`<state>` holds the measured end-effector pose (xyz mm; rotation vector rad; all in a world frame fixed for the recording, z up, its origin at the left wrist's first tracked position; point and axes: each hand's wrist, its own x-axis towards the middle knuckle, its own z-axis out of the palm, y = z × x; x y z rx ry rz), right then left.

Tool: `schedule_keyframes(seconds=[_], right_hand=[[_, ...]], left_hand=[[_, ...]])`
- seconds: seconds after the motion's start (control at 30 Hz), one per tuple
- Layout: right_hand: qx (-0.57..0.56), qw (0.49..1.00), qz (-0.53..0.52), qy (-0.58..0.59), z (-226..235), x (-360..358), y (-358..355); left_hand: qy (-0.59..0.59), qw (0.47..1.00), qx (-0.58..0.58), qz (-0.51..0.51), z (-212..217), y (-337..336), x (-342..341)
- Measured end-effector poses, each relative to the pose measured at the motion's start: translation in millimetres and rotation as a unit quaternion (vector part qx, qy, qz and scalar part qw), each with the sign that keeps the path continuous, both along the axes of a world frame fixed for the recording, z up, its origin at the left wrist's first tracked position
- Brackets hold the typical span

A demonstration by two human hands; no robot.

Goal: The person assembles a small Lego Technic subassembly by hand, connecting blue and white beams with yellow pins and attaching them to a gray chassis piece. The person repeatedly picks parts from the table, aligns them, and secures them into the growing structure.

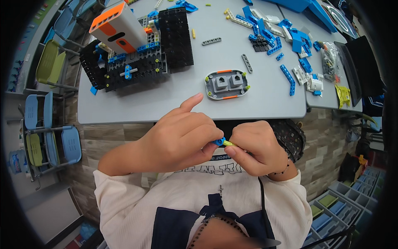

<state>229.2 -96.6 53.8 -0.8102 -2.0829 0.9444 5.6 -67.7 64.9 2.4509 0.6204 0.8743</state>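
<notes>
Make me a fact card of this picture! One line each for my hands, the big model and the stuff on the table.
Left grip: pinching a small blue piece
Right grip: pinching a yellow-green piece, which meets the blue one
Big model: black treads, white-and-orange box on top, at the table's left
Oval piece: grey with orange edges, right of the model
Blue and white parts: scattered toward the right
Table: light grey

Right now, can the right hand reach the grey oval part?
Probably yes: nothing visible blocks the right hand from the grey oval part, though that hand pinches a lime piece.
</notes>
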Motion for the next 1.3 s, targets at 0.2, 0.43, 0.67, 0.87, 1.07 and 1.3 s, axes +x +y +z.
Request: schedule_keyframes(seconds=[0.2, 0.43, 0.67, 0.87, 1.07, 1.3], right_hand=[[-0.069, 0.997, 0.035, -0.029, 1.8, 1.3, 2.1], [-0.069, 0.994, 0.048, -0.076, 4.7, -1.3, 6.4], [-0.067, 0.992, 0.039, -0.095, 2.4, -3.4, 9.5], [-0.030, 0.991, 0.026, -0.128, 1.7, -7.7, 8.9], [0.009, 0.987, 0.049, -0.155, 0.5, -9.5, 8.8], [-0.006, 0.985, 0.081, -0.151, -5.3, -8.8, 16.4]], left_hand=[[0.018, 1.000, 0.002, 0.003, -6.4, -6.5, -3.6], [0.053, 0.998, 0.033, -0.003, -11.1, -7.4, -7.2], [0.050, 0.995, 0.082, 0.014, -20.6, -8.4, -9.1], [0.043, 0.992, 0.114, 0.027, -30.0, -8.8, -11.4], [0.015, 0.999, -0.037, -0.014, -31.6, -5.8, -12.9], [-0.004, 0.997, -0.080, -0.009, -28.8, -5.3, -13.8]])
